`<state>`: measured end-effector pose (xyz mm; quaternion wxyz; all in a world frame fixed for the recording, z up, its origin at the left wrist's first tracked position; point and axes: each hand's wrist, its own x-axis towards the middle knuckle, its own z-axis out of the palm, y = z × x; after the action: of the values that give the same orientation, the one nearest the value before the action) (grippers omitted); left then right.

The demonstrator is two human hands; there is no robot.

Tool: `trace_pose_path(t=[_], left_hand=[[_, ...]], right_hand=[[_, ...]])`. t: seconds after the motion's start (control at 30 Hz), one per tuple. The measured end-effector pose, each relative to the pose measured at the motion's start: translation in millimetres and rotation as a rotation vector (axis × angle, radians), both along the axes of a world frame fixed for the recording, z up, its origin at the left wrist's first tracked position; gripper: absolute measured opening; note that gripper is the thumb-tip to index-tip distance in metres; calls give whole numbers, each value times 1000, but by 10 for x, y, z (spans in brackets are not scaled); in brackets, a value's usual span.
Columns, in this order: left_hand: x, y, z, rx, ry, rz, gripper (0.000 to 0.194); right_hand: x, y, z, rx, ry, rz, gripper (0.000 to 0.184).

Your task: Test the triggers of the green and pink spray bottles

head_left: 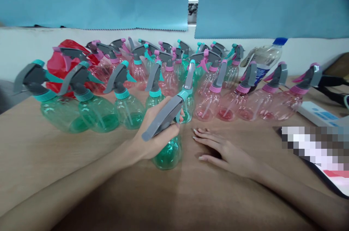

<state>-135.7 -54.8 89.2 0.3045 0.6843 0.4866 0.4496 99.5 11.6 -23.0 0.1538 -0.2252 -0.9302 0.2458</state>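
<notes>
My left hand (152, 132) is wrapped round the neck of a green spray bottle (167, 154) with a grey and teal trigger head. That bottle is upright, in front of the rows, and my fingers partly hide its collar and trigger. My right hand (218, 147) rests palm down, fingers stretched out, on the wooden table (234, 194), holding nothing. Beyond my hands stands a front row of spray bottles: green ones such as this teal-collared bottle (129, 112) to the left, pink ones such as this pink-collared bottle (207, 105) to the right.
Behind the front row, several more pink and green spray bottles crowd toward the wall. A red plastic bag (58, 62) lies at the back left. A tilted clear bottle with a blue cap (280, 41) leans at the back right. At the right lie a white box (316, 112) and a partly blurred-out flat device (331, 178).
</notes>
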Motion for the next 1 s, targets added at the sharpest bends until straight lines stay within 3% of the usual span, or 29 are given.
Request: trace_pose_path(t=[0.23, 0.57, 1.0], left_hand=[[-6, -5, -13, -4, 83, 26, 32], [3, -18, -127, 8, -8, 97, 43], [41, -4, -105, 44, 85, 127, 31]], right_hand=[[3, 1, 3, 9, -31, -1, 58], [1, 7, 0, -6, 2, 5, 58], [7, 14, 0, 15, -23, 8, 57]])
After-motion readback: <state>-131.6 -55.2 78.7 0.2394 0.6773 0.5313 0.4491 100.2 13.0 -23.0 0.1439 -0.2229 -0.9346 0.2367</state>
